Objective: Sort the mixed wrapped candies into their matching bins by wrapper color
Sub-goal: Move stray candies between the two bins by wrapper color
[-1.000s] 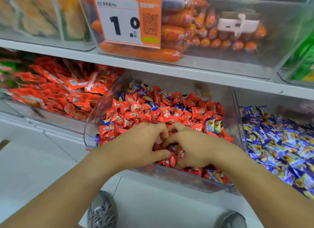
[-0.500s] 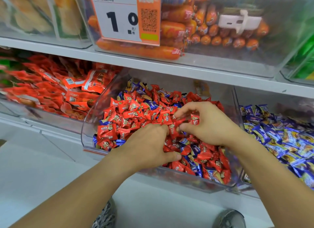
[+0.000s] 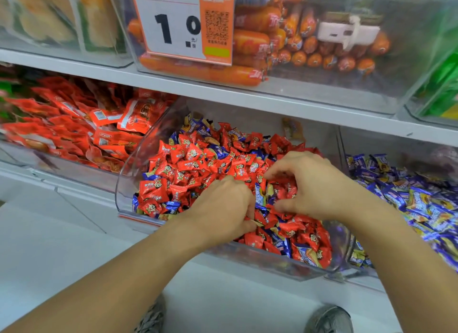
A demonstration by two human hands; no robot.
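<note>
A clear middle bin [image 3: 123,184] holds a heap of red wrapped candies [image 3: 188,164] with blue wrapped candies [image 3: 172,205] mixed in. Both my hands are in this heap, close together. My left hand [image 3: 223,206] is curled into a fist at the front of the pile, and a blue candy [image 3: 260,196] stands upright against its fingers. My right hand [image 3: 314,184] arches over the candies just right of that, index finger and thumb spread apart, fingertips touching the wrappers. What lies inside the left fist is hidden.
The bin on the right [image 3: 342,144] is full of blue candies [image 3: 416,201]. Left of the middle bin lie red snack packets [image 3: 74,127]. The shelf above carries orange sausages [image 3: 250,41] behind a price tag [image 3: 173,22]. My shoes [image 3: 330,320] show below on a white floor.
My right hand came back down from the rear of the heap to sit beside the left hand. The left hand stayed at the front, still curled.
</note>
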